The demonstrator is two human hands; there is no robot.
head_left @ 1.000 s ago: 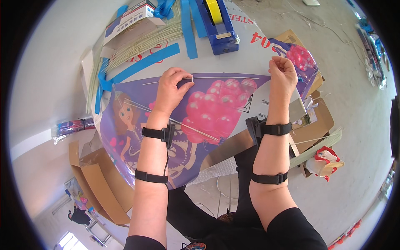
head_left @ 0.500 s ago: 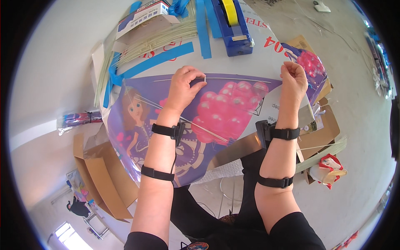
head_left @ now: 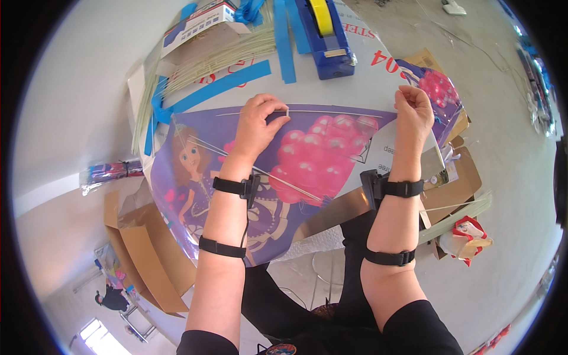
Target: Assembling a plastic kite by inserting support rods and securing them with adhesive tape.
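Observation:
A thin purple printed sheet [head_left: 236,154], shaped like a kite sail, lies across the table with a cartoon princess and pink balloons on it. Along its far edge runs a slim white rod [head_left: 331,112]; two more thin rods [head_left: 290,187] cross the sheet diagonally. My left hand [head_left: 258,125] rests over the far edge, thumb and forefinger closed on a small white piece [head_left: 288,113] at the rod. At the sheet's right tip, my right hand [head_left: 414,111] has its fingers pinched together; whatever is between them is hidden.
A blue tape dispenser [head_left: 331,50] with yellow core stands at the far side. Left of it lie blue strips [head_left: 225,86], bundled pale rods [head_left: 207,65] and an open carton [head_left: 204,26]. Cardboard boxes [head_left: 151,254] flank the table; a red-and-white bag [head_left: 467,239] sits right.
The whole scene has shifted very slightly left in the view. Both hands keep their places at the sheet's far edge and right tip.

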